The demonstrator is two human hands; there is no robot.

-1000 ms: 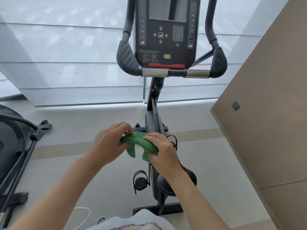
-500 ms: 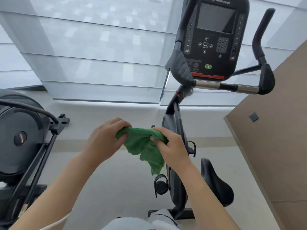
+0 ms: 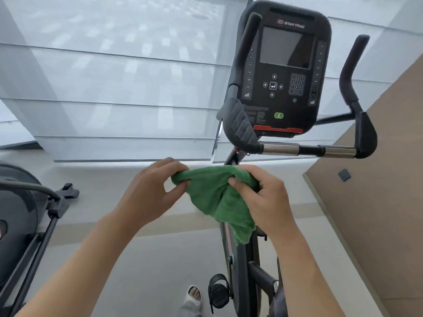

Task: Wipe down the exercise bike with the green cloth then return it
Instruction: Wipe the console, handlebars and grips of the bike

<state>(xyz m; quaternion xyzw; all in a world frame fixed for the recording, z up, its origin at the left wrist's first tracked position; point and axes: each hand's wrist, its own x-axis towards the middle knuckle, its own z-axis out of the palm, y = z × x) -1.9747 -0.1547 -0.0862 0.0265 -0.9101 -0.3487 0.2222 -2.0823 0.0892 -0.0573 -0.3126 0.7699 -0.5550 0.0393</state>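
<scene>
Head view looks down on two bare forearms reaching forward in front of an exercise bike. The left hand pinches the left end of a green cloth between thumb and curled fingers. The right hand grips the cloth's right side, fingers curled round a bunched fold. The cloth is stretched between the two hands in the air, and a loose corner hangs down in front of the bike's frame, apart from the handlebar above it.

Beyond the hands, on the far right, rises the bike's black console with a dark screen, a keypad and a small green button. Below it runs a handlebar with shiny metal sections and black grips curving up on both sides. A pedal with a strap shows near the bottom, beside a foot in a pale sandal. Another dark machine stands at the left edge. Pale window blinds fill the far side, and a brown wall panel stands on the right.
</scene>
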